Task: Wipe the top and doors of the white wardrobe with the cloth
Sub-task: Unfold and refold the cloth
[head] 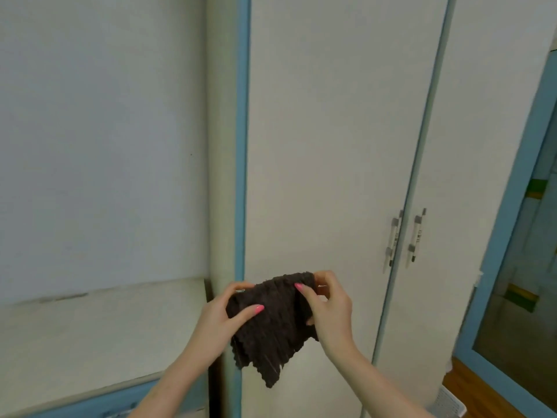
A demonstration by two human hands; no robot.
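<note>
Head view: cloth [271,327] between both hands.

We have one view, from a camera worn on the head, looking forward and a little down, close to the white wardrobe [331,131], whose two doors fill the middle and right of the frame. The wide lens bends the door edges. Both hands come up from the bottom edge, near the lens. A wall [99,131] fills the left side, and a strip of floor [470,387] shows at the lower right.
</note>
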